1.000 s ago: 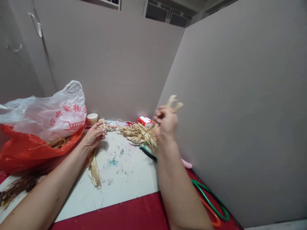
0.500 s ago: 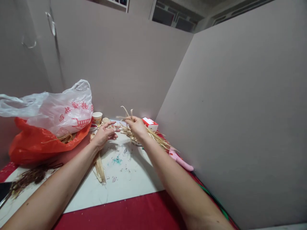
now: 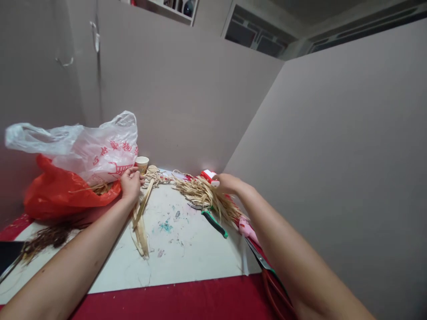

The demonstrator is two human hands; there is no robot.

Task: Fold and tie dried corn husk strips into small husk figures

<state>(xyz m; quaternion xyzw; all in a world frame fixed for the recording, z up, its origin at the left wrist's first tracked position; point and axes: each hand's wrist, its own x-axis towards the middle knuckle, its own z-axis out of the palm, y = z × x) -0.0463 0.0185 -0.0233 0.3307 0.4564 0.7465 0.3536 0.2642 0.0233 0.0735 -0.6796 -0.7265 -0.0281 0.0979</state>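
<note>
My left hand (image 3: 130, 183) is beside the paper cup (image 3: 143, 163) at the back left, its fingers bent together; what they hold, if anything, is hidden. Flat pale dried strips (image 3: 140, 226) lie on the white sheet just right of that wrist, one crossing the others at a slant. My right hand (image 3: 227, 183) reaches over the far end of a bundle of straw-coloured dried strips (image 3: 200, 193), next to a red and white box (image 3: 209, 177). Its fingertips are mostly hidden, so its grip does not show. Green-handled pliers (image 3: 214, 223) lie partly under the bundle.
A red plastic bag (image 3: 66, 191) and a white printed bag (image 3: 103, 153) stand at the left. Dark fibres (image 3: 46, 242) lie before them. Pale cord (image 3: 155, 175) is at the back. Red-handled scissors (image 3: 262, 257) and a pink object (image 3: 247, 229) lie by the right panel (image 3: 333, 155).
My hands have moved apart, left hand toward the cup, right hand toward the box. The strips seen in my right hand no longer show there. A slanted strip now lies across the left pile.
</note>
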